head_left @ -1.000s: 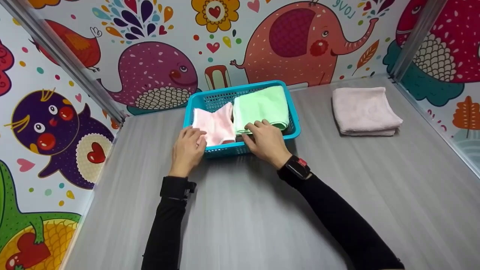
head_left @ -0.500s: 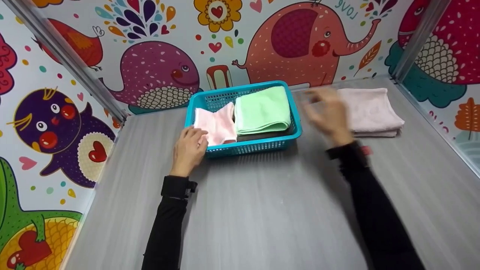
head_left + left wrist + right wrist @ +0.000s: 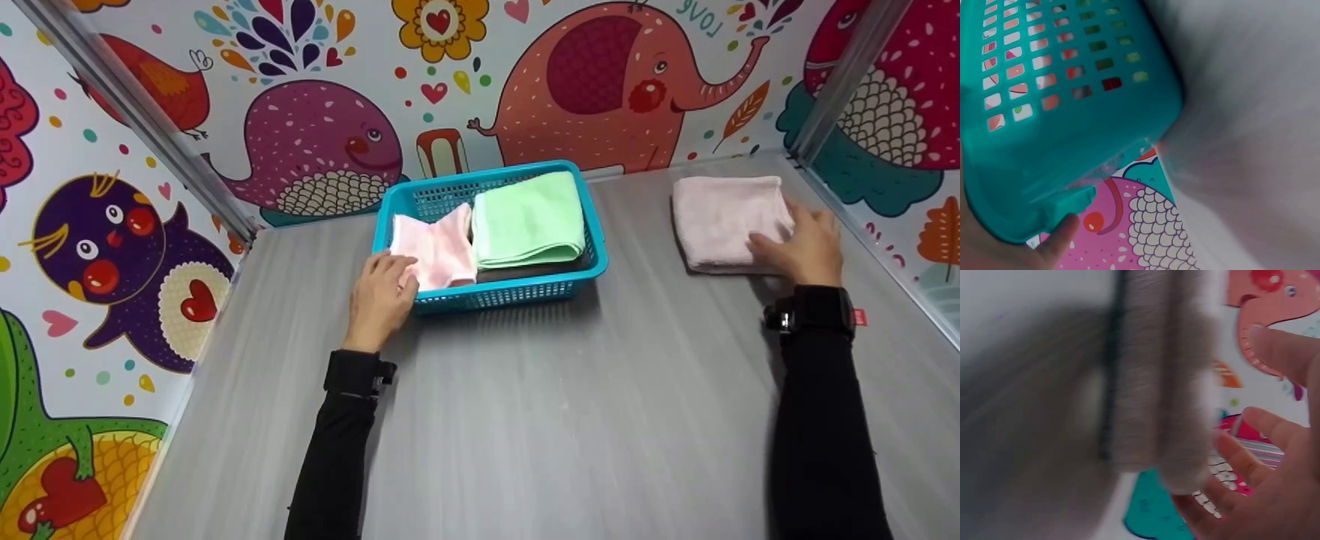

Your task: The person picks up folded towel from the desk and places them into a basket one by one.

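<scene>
A blue plastic basket (image 3: 510,289) stands on the table. Inside it, a small light pink cloth (image 3: 435,251) lies on the left and a folded light green towel (image 3: 529,221) on the right. My left hand (image 3: 381,296) grips the basket's front left corner; in the left wrist view a fingertip (image 3: 1064,233) shows past the rim. Over at the right lies a folded pale pink towel (image 3: 724,225). At its right edge is my right hand (image 3: 810,244), fingers spread, thumb over the near side. The right wrist view shows the towel's thick folded edge (image 3: 1151,382) beside the fingers (image 3: 1241,461).
Something dark (image 3: 525,274) lies under the green towel in the basket. A printed wall (image 3: 465,82) rises behind the basket, and metal posts (image 3: 847,82) stand in the corners. The grey tabletop (image 3: 585,420) stretches toward me.
My right hand has left the green towel in the basket and crossed rightward to the folded pale pink towel. The left hand stays at the basket corner.
</scene>
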Available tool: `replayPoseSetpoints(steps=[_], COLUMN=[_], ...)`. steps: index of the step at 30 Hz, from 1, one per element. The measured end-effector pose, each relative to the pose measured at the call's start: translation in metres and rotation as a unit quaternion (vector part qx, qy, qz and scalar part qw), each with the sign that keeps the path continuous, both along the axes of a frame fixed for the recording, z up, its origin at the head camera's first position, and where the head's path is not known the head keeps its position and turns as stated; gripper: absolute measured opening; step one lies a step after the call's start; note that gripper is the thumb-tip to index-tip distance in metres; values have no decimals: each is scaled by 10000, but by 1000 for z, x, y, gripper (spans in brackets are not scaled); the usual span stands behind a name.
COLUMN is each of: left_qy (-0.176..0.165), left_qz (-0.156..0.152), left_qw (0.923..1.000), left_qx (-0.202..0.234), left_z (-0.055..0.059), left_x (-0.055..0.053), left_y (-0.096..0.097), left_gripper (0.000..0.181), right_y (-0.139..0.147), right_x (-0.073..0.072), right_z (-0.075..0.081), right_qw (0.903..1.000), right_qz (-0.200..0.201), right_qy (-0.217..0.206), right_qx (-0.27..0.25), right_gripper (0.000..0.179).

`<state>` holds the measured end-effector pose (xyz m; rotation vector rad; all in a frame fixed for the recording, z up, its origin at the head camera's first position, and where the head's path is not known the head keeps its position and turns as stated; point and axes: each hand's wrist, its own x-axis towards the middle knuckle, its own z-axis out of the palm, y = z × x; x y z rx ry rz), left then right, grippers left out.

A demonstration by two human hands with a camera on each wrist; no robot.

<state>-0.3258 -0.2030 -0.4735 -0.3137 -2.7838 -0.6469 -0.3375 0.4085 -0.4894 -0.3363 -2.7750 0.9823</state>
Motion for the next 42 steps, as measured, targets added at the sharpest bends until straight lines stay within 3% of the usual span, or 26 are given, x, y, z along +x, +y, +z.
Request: replayPoseSetpoints(steps=[6, 12, 19, 23, 31, 36, 42], left_qy=[32, 53, 31, 90, 171, 128, 92], left_qz=[-29, -44, -47, -74, -111, -94, -113], left_qw=[10000, 10000, 10000, 9999, 9998, 9999, 9999], left_qx=[-45, -27, 26, 53, 25, -28, -1], left_z=[2, 3, 2, 0, -1, -1, -1], left_x=[-2, -2, -2, -1, 1, 0, 1], left_y=[1, 0, -2, -3, -2, -1, 0], left_gripper=[38, 38, 38, 38, 37, 36, 36], right_y=[10, 2, -32, -58, -97, -106, -106], right_x=[0, -2, -6, -10, -15, -14, -13], right_z=[-7, -3, 6, 10, 8, 7, 6], right_qw=[9954, 9918, 9838, 9814, 9721, 9717, 9772], right_qz=[612, 855, 1351, 1416, 1824, 1870, 1736], right_qy=[-731, -942, -1143, -1172, -846, -766, -819], right_qx=[97, 91, 274, 551, 1207, 1225, 905], right_gripper=[90, 84, 76, 70, 62, 58, 60])
